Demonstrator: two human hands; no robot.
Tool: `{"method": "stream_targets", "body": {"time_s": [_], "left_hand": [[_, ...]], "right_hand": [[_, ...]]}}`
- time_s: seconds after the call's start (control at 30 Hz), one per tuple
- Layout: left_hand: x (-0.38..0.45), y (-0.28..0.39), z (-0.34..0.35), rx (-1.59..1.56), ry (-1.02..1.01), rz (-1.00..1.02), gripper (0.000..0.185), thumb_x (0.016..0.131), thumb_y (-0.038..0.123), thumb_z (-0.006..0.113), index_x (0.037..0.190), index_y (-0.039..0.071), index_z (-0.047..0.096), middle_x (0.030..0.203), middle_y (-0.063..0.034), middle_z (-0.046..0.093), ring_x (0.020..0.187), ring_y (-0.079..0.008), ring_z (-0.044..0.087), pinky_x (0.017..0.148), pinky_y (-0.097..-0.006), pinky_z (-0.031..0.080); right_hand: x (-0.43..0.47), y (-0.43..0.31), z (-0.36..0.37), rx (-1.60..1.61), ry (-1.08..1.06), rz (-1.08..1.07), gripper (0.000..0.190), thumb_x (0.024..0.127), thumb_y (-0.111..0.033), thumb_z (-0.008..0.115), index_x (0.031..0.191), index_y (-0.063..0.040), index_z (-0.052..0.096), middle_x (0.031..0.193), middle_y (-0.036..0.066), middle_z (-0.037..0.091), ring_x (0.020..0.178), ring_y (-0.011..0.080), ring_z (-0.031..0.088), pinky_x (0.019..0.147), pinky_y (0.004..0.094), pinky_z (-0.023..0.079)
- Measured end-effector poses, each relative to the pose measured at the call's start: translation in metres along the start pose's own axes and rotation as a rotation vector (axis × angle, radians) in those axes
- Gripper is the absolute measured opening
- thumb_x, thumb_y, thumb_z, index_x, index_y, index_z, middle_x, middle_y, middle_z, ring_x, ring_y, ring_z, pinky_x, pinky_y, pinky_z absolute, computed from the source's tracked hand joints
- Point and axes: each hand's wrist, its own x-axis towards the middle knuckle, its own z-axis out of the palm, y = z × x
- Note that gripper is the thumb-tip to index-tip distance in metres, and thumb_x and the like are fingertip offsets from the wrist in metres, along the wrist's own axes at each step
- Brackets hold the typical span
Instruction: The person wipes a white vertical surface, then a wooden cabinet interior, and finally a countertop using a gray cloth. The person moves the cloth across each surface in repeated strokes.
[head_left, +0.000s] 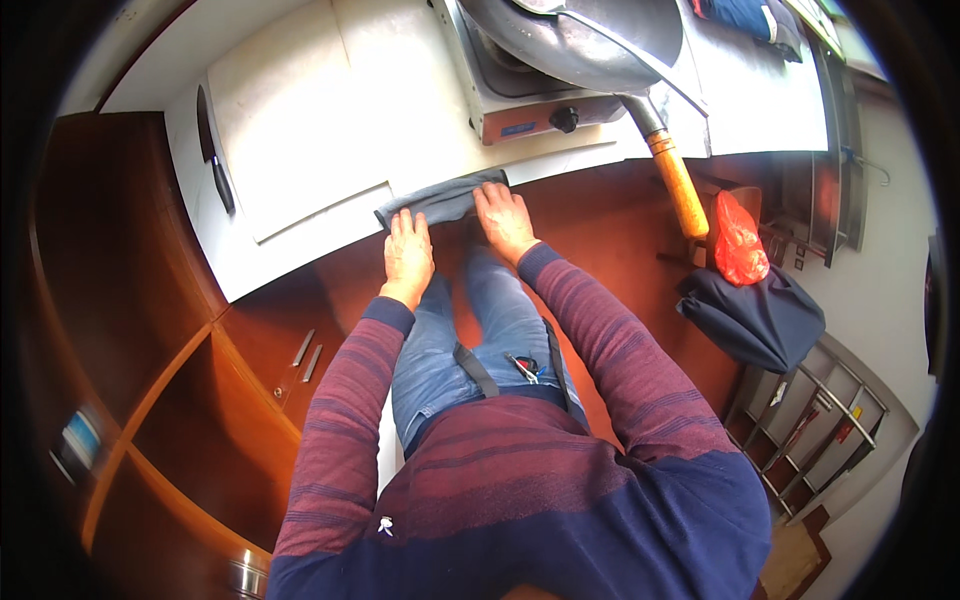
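Observation:
A folded grey cloth (442, 201) with dark edging lies along the front edge of the white countertop (277, 262). My left hand (409, 251) has its fingers over the cloth's left end. At the other end my right hand (506, 217) grips the cloth near its right corner. Both thumbs are hard to make out from above. Just behind the cloth lies a large pale board (315, 120), strongly lit so that its surface detail is washed out.
A knife (214, 154) lies left of the board. A gas stove (540, 120) bears a wok (600, 56) with a metal utensil (637, 52); its wooden handle (679, 187) juts past the counter edge. A red plastic bag (739, 240) and dark fabric (757, 315) are at right.

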Motion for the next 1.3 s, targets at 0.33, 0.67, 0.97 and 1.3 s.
{"method": "stream_targets", "body": {"time_s": [0.33,0.67,0.97,1.3], "left_hand": [[0.044,0.115,0.011,0.042,0.06,-0.065,0.072,0.084,0.014,0.078,0.153,0.011,0.055,0.142,-0.0218,0.05,0.125,-0.0381,0.053,0.098,-0.0445,0.054],[0.118,0.272,0.03,-0.236,-0.034,-0.235,0.074,0.086,0.019,0.078,0.154,0.01,0.051,0.156,-0.0297,0.04,0.133,-0.0492,0.05,0.104,-0.0519,0.052],[0.146,0.318,0.043,-0.131,0.008,-0.229,0.072,0.086,0.011,0.077,0.153,0.001,0.05,0.16,-0.0278,0.04,0.138,-0.0505,0.046,0.112,-0.0523,0.049],[0.172,0.392,0.038,-0.685,0.073,-0.101,0.073,0.092,0.016,0.075,0.155,-0.005,0.045,0.161,-0.0257,0.043,0.147,-0.045,0.044,0.123,-0.0472,0.038]], "right_hand": [[-0.031,0.109,-0.003,0.069,-0.097,0.034,0.044,0.093,-0.013,0.059,0.135,-0.003,0.064,0.131,0.012,0.061,0.128,0.0312,0.056,0.093,0.0436,0.052],[-0.063,0.268,-0.017,0.068,-0.123,0.128,0.05,0.092,-0.013,0.063,0.139,0.004,0.061,0.146,0.018,0.054,0.132,0.0347,0.053,0.088,0.0431,0.055],[-0.056,0.279,-0.007,0.341,-0.068,0.177,0.048,0.091,-0.009,0.065,0.134,0.012,0.058,0.138,0.03,0.057,0.121,0.0448,0.062,0.09,0.0462,0.061],[-0.059,0.365,-0.108,0.235,0.062,0.083,0.051,0.094,-0.013,0.069,0.134,0.016,0.054,0.13,0.036,0.061,0.116,0.0457,0.066,0.1,0.0459,0.056]]}}
